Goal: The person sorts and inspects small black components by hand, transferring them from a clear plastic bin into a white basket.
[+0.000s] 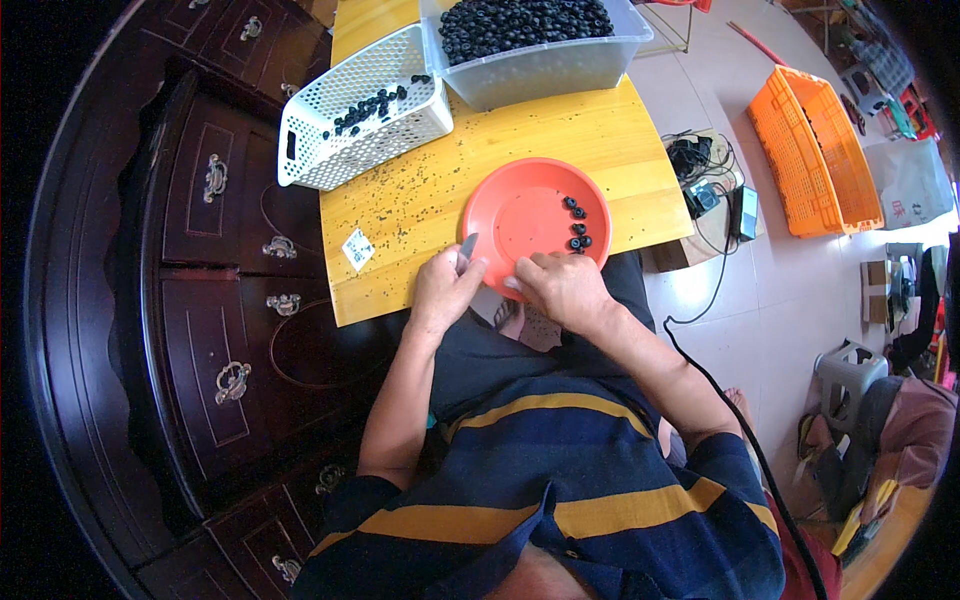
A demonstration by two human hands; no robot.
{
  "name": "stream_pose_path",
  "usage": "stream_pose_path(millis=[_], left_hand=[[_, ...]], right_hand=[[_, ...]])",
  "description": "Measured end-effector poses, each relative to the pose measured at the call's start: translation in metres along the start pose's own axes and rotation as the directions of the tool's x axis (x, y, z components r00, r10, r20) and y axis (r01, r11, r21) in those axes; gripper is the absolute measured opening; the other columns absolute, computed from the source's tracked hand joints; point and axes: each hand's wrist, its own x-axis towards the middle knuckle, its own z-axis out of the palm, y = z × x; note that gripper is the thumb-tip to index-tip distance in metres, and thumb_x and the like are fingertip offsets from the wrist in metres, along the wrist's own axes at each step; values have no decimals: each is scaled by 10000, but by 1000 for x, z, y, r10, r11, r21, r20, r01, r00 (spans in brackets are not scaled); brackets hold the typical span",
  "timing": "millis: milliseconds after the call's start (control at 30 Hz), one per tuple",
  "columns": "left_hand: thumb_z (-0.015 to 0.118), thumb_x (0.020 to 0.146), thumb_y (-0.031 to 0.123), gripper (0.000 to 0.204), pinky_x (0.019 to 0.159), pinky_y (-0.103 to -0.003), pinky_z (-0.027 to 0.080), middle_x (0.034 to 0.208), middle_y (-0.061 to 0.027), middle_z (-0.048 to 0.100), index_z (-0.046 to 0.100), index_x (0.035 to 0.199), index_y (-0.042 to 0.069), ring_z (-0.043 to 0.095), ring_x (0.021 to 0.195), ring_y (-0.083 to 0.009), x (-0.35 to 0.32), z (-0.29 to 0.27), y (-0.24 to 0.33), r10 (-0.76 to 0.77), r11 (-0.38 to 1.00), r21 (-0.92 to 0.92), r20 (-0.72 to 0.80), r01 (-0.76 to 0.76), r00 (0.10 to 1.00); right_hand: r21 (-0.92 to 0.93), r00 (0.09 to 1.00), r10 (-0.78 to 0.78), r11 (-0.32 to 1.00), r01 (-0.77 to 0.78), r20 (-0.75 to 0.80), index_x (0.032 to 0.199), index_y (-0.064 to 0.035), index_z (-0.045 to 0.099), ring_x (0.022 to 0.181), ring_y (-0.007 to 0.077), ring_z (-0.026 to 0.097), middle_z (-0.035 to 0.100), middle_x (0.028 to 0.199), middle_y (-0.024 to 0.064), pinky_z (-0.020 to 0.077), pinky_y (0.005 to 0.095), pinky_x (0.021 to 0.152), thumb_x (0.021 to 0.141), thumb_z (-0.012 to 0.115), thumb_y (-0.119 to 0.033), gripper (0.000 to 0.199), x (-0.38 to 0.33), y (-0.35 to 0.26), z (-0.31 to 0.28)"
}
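A round red plate (515,215) sits at the near edge of the yellow table, overhanging toward my lap. Several small dark round pieces, like berries or beads (578,228), lie along its right side. At the plate's lower left rim my left hand (447,290) is closed on a small grey blade-like piece (468,246), which sticks up past the thumb. My right hand (562,289) is over the plate's near rim with its fingers curled and pressed together. Whatever may be between those fingers is hidden.
On the yellow table (640,180) stand a white perforated basket (360,165) with some dark pieces and a clear tub (545,85) full of them. Dark crumbs and a small white packet (358,249) lie nearby. Dark wooden drawers (215,330) flank the left; an orange crate (800,160) stands right.
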Motion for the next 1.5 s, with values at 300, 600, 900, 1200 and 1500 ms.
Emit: stream_pose_path(millis=[300,600,900,1200,1500], left_hand=[[711,954,311,350,506,-308,379,610,55,528,644,744,39,473,561,-72,-15,1,-6,-5,995,-97,135,19,991],[715,966,244,240,565,-251,379,677,80,538,687,860,30,468,631,-43,-32,-2,-8,39,974,-223,288,27,957],[775,880,128,139,557,-258,410,657,47,562,707,945,26,470,596,-38,-64,-29,65,224,957,-182,-30,-226,974],[801,837,290,305,573,-418,533,680,-88,669,696,1050,97,687,616,-300,-68,3,71,424,898,162,-68,-409,903],[816,837,166,213,557,-313,494,671,-66,660,738,1008,66,625,565,-149,-68,-11,73,399,915,-8,-122,-403,909]], right_hand=[[946,788,524,-178,-270,324,958,-100,616,590,78,487,543,700,-40,389,231,525,1081,499,-374,322,34,9,-24],[441,740,372,-890,114,560,1292,21,559,1112,301,661,651,1245,184,570,414,964,1101,420,-263,370,19,0,-20],[426,789,270,-905,11,552,1418,38,494,1334,372,536,533,1448,241,474,497,1095,1069,456,-222,437,2,-18,-11],[419,831,244,-908,14,500,1401,42,499,1388,400,479,492,1492,261,378,537,1177,1074,454,-251,441,0,-35,-6],[496,782,302,-868,-11,546,1273,24,588,1245,319,610,628,1323,210,511,434,1059,1076,479,-260,363,-5,-29,1]])
